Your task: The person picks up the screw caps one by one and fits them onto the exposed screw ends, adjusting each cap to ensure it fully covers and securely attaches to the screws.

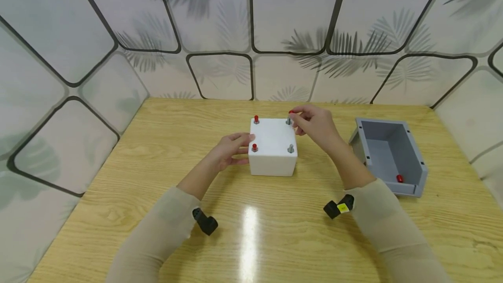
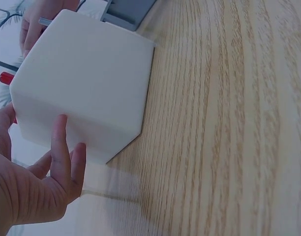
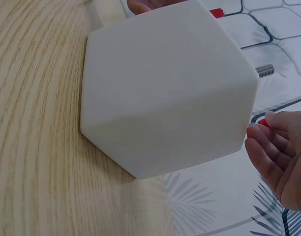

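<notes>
A white block [image 1: 273, 165] with a metal bolt standing at each top corner sits on the wooden table. Red caps cover the far left bolt [image 1: 256, 119] and the near left bolt [image 1: 254, 147]; the near right bolt [image 1: 291, 149] shows bare thread. At the far right corner my right hand [image 1: 315, 126] pinches a red cap [image 3: 262, 122] between thumb and fingertips, right at the top of that bolt [image 1: 288, 121]. My left hand [image 1: 229, 150] rests against the block's left side, fingers extended along the face and thumb at the top edge.
To the right of the block stands a grey bin [image 1: 408, 143], with one loose red cap [image 1: 399, 178] near its front. Behind the table rises a patterned fabric wall [image 1: 288, 73]. A small black camera [image 1: 205, 222] is strapped at the left sleeve, another [image 1: 334, 208] at the right.
</notes>
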A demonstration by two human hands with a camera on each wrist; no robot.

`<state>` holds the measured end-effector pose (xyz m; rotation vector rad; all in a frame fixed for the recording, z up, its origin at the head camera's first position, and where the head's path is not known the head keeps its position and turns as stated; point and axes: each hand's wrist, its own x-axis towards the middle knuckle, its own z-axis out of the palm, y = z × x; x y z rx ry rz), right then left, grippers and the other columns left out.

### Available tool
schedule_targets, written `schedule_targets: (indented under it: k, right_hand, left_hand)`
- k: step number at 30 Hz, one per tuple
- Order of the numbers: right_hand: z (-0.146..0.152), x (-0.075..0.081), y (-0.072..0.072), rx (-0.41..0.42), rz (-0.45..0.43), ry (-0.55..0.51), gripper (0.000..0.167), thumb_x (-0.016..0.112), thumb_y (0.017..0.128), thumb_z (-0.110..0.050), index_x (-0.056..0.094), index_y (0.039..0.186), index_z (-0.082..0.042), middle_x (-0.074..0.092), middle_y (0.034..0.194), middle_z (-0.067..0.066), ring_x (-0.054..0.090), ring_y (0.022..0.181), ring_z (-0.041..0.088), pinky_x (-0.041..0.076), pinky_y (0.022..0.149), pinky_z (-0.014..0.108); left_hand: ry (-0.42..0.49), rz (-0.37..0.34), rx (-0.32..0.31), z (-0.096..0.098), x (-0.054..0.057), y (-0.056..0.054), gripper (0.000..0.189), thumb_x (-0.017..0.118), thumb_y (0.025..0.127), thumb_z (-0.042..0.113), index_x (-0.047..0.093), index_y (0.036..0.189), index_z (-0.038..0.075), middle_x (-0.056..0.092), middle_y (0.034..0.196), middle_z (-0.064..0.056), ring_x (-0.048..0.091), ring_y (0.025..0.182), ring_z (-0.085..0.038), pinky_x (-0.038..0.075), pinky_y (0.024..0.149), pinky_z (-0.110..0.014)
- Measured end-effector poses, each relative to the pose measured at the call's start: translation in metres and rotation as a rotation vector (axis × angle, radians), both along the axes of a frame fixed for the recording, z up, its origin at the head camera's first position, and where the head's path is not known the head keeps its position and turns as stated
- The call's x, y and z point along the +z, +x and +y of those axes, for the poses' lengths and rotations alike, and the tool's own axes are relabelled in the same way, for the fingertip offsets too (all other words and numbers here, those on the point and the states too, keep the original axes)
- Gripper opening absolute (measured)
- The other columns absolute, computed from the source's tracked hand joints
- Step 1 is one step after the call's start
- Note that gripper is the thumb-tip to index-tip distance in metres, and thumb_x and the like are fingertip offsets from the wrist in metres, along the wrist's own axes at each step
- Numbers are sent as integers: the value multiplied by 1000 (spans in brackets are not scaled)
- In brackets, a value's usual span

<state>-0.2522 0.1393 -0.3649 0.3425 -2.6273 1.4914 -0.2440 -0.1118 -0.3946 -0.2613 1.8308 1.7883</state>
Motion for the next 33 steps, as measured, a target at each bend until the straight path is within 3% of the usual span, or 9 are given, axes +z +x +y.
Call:
schedule_targets:
  k: [5, 24, 33]
  right_hand:
    - [1, -1, -2, -2, -34, 21, 26, 61, 93, -22, 66, 110, -4, 68, 80, 15, 61, 56, 12, 56, 57, 23]
    - [0, 2, -5, 12, -131, 56, 25, 64, 91, -25, 69, 106, -5, 66, 83, 13, 63, 63, 16, 57, 61, 26]
    - [1, -1, -7, 9, -188, 87, 30, 64, 90, -31, 68, 110, -8, 67, 86, 10, 66, 71, 26, 58, 63, 29]
  left_hand:
    - [-3, -3, -1, 1, -1, 0, 53, 65, 88, 36, 50, 135, 16, 52, 132, -8, 54, 118, -26, 55, 85, -37]
    - [-6, 6, -1, 0, 1, 0, 53, 66, 88, 36, 50, 134, 16, 52, 131, -8, 55, 118, -26, 56, 83, -36]
    - [-8, 13, 1, 0, 1, 0, 54, 65, 88, 37, 50, 135, 15, 52, 132, -8, 55, 118, -26, 56, 83, -37]
